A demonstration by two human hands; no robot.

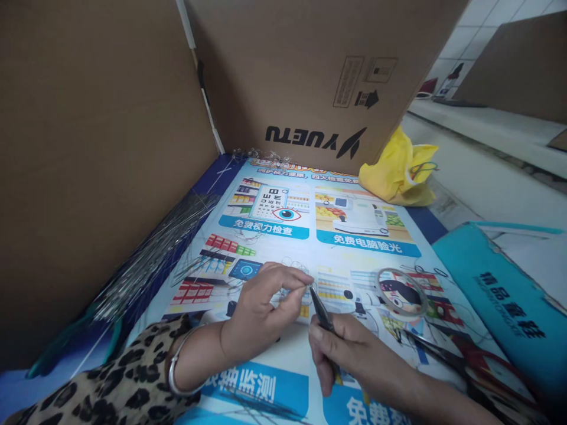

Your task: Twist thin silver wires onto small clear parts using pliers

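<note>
My left hand (268, 310), in a leopard-print sleeve with a silver bangle (173, 369) at the wrist, is closed in a pinch of thumb and forefinger. It grips thin wire (290, 265), whose fine loops show behind the fingers. My right hand (339, 348) is wrapped around dark pliers (322, 310). Their narrow tip points up and left, right at my left fingertips. Whether the jaws are closed on the wire is too small to tell. Both hands are above a printed poster (287, 345) spread over the table.
Cardboard walls (110, 118) stand left and behind. A bundle of straight wires (146, 254) lies left, with small wire pieces (279, 158) at the back. To the right are a tape roll (380, 295), scissors (465, 369), a yellow bag (392, 174) and a turquoise box (482, 277).
</note>
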